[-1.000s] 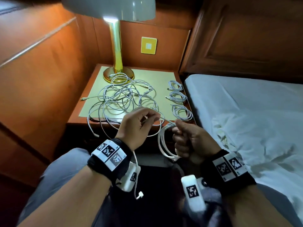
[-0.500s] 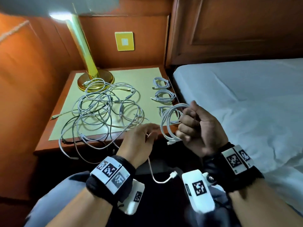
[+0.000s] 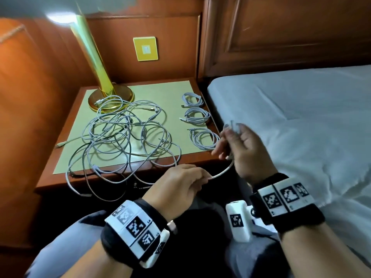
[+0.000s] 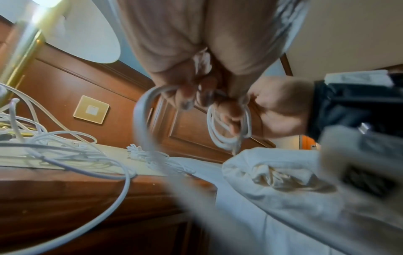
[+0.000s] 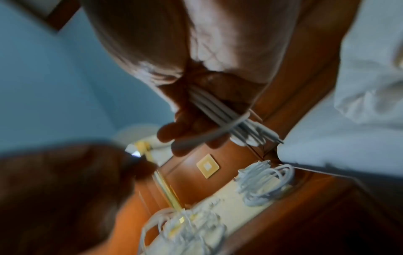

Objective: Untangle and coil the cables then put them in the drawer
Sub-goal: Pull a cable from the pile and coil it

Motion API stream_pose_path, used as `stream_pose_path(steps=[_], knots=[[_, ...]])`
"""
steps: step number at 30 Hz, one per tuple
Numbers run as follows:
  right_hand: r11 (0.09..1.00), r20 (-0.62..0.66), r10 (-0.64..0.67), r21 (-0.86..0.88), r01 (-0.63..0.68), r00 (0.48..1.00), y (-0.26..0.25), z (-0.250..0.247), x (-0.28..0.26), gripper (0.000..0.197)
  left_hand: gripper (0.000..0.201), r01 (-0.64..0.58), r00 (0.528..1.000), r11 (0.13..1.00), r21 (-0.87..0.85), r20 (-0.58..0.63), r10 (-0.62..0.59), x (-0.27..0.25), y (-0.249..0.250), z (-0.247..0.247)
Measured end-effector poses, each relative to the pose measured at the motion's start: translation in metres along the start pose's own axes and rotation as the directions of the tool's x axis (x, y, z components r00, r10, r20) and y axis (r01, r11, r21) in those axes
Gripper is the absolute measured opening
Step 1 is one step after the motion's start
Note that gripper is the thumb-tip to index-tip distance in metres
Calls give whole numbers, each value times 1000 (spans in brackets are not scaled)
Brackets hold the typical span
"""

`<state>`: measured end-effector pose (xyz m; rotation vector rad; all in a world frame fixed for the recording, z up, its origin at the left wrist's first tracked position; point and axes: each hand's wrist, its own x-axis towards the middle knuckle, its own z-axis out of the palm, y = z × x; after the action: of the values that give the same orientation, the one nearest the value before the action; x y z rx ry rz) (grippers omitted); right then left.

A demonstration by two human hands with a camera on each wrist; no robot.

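1. 3 coils (image 3: pixel 197 115) done, lying right of the lamp (image 3: pixel 104 85); tangle (image 3: pixel 122 141) beside it left; drawer step not begun.
2. R hand (image 3: pixel 244 149) clamps 4th coil; L hand (image 3: pixel 180 187) pinches cable (image 3: pixel 221 173) tail.
3. Vs 0.5 s ago: tail hung loose, now taut btwn hands.

The right hand (image 5: pixel 196 107) holds a bundle of white cable (image 5: pixel 220 112) loops in its grip, above coiled cables (image 5: pixel 263 182) and a blurred tangle (image 5: pixel 185 229) on the desk (image 5: pixel 220 195).
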<state>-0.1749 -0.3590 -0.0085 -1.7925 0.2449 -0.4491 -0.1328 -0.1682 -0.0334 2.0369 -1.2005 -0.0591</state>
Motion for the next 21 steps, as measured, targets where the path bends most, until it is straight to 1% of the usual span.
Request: stream_pose_path(steps=[1, 2, 3, 4, 6, 8, 10, 11, 13, 15, 17, 19, 21], knots=[[987, 78, 1, -160, 12, 997, 1, 2, -4, 25, 20, -23, 999, 1000, 22, -32, 23, 1, 1, -5], [968, 160, 36, -250, 5, 987, 1, 5, -7, 25, 16, -33, 997, 998, 47, -67, 36, 1, 1, -9], [963, 238, 95, -268, -29, 967, 1, 8, -10, 25, 10, -38, 993, 997, 63, -106, 45, 2, 1, -13], [965, 310, 158, -250, -80, 937, 1, 11, -12, 26, 10, -35, 988, 997, 74, -151, 46, 2, -1, -17], [967, 389, 232, -195, -166, 892, 0, 17, -15, 31, 14, -8, 978, 996, 84, -206, 25, 2, -7, -24], [958, 431, 281, -69, -279, 858, -3, 21, -17, 37, 8, 13, 970, 998, 69, -242, 4, 2, -14, -30], [894, 482, 330, 118, -433, 812, -7, 24, -18, 42, 10, 21, 960, 999, 25, -281, -13, 2, -19, -32], [849, 520, 332, 199, -490, 787, -9, 25, -18, 41, 13, 27, 954, 1000, -11, -297, -29, 2, -20, -33], [773, 577, 306, 314, -552, 757, -12, 28, -19, 34, 17, 37, 944, 996, -77, -325, -60, 2, -21, -32], [704, 584, 296, 401, -586, 756, -15, 31, -18, 31, 18, 64, 933, 993, -103, -348, -96, 0, -22, -30], [637, 565, 307, 476, -607, 766, -19, 32, -18, 36, 16, 139, 923, 983, -121, -344, -173, -1, -23, -29], [574, 527, 328, 548, -609, 784, -23, 32, -17, 38, 14, 241, 933, 967, -81, -256, -254, -3, -24, -28], [525, 455, 343, 632, -569, 822, -25, 30, -13, 39, 18, 292, 949, 956, 12, -128, -288, -6, -26, -25]])
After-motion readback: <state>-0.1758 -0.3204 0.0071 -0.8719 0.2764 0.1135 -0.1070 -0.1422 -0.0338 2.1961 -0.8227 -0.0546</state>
